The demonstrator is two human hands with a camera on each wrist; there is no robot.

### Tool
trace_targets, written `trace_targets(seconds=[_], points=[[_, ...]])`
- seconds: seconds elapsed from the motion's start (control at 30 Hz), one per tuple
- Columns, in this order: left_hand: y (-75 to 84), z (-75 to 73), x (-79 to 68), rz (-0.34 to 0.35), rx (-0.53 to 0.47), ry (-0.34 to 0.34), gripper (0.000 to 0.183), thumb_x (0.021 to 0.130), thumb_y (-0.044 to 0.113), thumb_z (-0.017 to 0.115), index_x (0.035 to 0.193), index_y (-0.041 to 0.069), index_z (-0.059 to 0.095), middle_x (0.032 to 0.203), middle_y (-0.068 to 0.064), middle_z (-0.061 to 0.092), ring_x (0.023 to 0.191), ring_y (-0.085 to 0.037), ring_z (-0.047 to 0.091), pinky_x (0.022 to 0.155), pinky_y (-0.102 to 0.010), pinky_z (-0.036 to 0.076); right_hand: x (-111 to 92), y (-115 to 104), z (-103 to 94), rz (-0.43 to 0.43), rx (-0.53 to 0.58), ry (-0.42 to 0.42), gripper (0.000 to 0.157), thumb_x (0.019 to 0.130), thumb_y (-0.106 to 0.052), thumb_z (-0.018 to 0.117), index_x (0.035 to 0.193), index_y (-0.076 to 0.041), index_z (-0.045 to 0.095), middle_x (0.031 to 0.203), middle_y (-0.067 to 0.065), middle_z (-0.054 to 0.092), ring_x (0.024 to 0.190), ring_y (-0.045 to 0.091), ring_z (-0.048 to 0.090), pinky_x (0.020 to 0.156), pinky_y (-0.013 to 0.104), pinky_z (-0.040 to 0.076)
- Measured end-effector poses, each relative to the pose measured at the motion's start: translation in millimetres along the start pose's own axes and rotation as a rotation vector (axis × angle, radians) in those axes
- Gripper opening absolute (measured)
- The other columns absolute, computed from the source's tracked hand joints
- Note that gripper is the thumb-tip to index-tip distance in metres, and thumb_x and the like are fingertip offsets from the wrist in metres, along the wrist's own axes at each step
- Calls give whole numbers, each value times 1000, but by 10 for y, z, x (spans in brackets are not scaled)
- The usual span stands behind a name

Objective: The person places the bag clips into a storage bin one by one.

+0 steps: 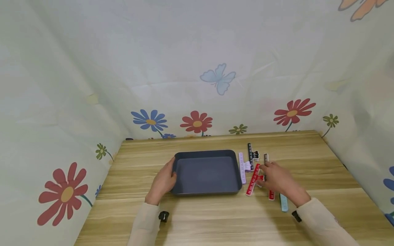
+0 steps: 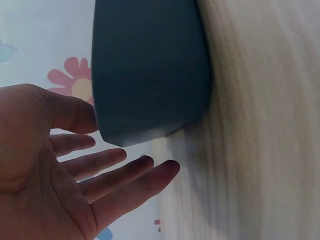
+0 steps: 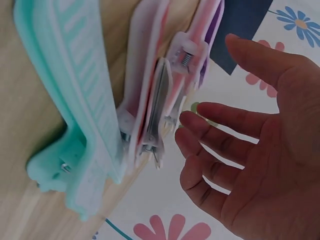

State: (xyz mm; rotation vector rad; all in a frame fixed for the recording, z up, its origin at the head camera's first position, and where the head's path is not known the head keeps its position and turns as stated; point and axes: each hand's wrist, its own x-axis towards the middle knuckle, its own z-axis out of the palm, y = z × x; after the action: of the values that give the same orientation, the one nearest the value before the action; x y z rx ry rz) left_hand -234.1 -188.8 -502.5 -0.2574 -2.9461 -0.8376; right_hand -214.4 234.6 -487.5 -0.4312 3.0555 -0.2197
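A dark grey rectangular tray point(image 1: 206, 176) lies on the table. My left hand point(image 1: 162, 181) is at its left end; the left wrist view shows the thumb at the rim and the other fingers loosely extended beside the wall. Over a group of ruler-like clips with piano-key markings hovers my right hand point(image 1: 279, 177), holding nothing, its fingers loosely bent. Nearest it are a red clip point(image 1: 253, 179), a black clip point(image 1: 266, 158) and another red clip point(image 1: 272, 195), the latter two partly hidden. A teal clip point(image 3: 75, 90) lies under the wrist side.
A lilac clip point(image 1: 242, 167) lies along the tray's right side, with another black clip point(image 1: 250, 152) behind it. The wood-patterned table point(image 1: 215, 218) meets a pale flowered curtain point(image 1: 172, 85) at the back and sides. Both wrists carry small black devices.
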Motion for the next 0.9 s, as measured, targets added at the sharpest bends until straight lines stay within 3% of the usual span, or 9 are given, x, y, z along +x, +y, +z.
trace_targets(seconds=[0.1, 0.23, 0.43, 0.67, 0.83, 0.9], points=[[-31, 13, -2, -12, -7, 2, 62, 92, 6, 54, 151, 1, 34, 146, -23, 48, 112, -33, 59, 95, -49, 49, -5, 2, 28, -9, -2, -8, 62, 82, -43, 76, 124, 0, 63, 129, 26, 60, 119, 46, 56, 94, 59, 50], [-73, 33, 1, -30, -33, -2, 62, 91, 5, 54, 150, 1, 36, 139, -23, 55, 92, -26, 60, 79, -43, 51, -10, 8, 70, -29, 0, -8, 59, 82, -41, 76, 121, 2, 64, 126, 25, 62, 113, 43, 60, 93, 56, 52], [-125, 54, 8, -62, -124, -13, 60, 90, 3, 53, 148, -1, 39, 136, -26, 57, 101, -32, 68, 80, -43, 56, -11, 1, 114, -37, 21, -2, 59, 82, -37, 76, 121, 6, 63, 123, 26, 63, 110, 43, 61, 92, 56, 52], [-197, 75, 48, -91, -180, -27, 57, 89, 3, 53, 145, -2, 42, 131, -27, 60, 105, -36, 67, 87, -46, 56, 14, -32, 174, -32, 18, 7, 53, 80, -37, 77, 112, 4, 66, 111, 21, 66, 95, 35, 63, 79, 51, 55], [-225, 59, 64, -129, -282, -55, 57, 91, 3, 52, 146, 0, 42, 130, -28, 59, 107, -37, 67, 83, -43, 57, 32, -42, 207, -17, -4, 7, 51, 79, -38, 77, 109, 2, 66, 113, 21, 65, 97, 36, 63, 78, 53, 55], [-232, 53, 68, -152, -317, -64, 57, 91, 4, 52, 147, 3, 41, 131, -27, 59, 106, -35, 67, 74, -39, 59, 45, -41, 221, -9, -7, 3, 49, 79, -38, 77, 108, 1, 66, 111, 20, 65, 93, 34, 63, 75, 52, 55]])
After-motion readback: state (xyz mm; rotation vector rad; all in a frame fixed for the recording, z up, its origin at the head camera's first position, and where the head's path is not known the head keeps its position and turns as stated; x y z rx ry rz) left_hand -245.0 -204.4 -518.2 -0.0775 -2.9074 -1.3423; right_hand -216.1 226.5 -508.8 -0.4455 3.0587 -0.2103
